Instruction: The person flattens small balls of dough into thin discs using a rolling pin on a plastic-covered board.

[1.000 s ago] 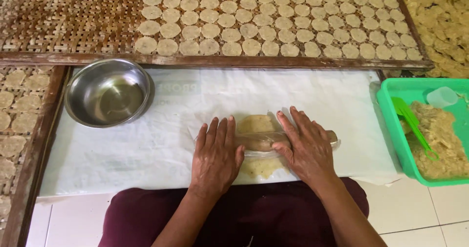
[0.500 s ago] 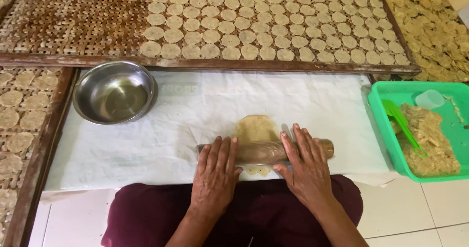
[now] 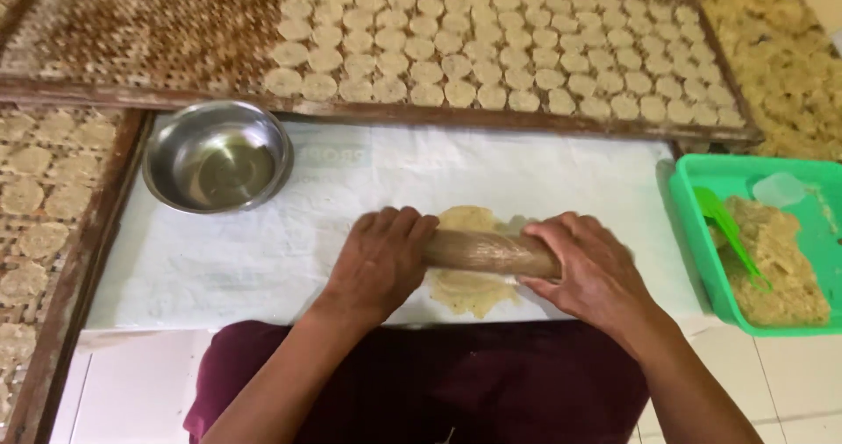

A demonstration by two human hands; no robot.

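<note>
A wooden rolling pin (image 3: 487, 253) wrapped in clear film lies across a flattened piece of pale dough (image 3: 474, 286) on a white sheet (image 3: 263, 251). My left hand (image 3: 379, 260) grips the pin's left end. My right hand (image 3: 589, 273) is curled over its right end. The dough shows above and below the pin.
A steel bowl (image 3: 217, 156) with a little liquid stands at the sheet's left. A green tub (image 3: 702, 233) at the right holds dough mix, a green scoop (image 3: 730, 238) and a clear lid. A woven tray (image 3: 132, 23) with several rows of round dough discs lies behind; more trays flank both sides.
My hands went from flat palms on the pin to gripping its ends. The pin has moved toward me and then away over the dough, which is now flatter and wider.
</note>
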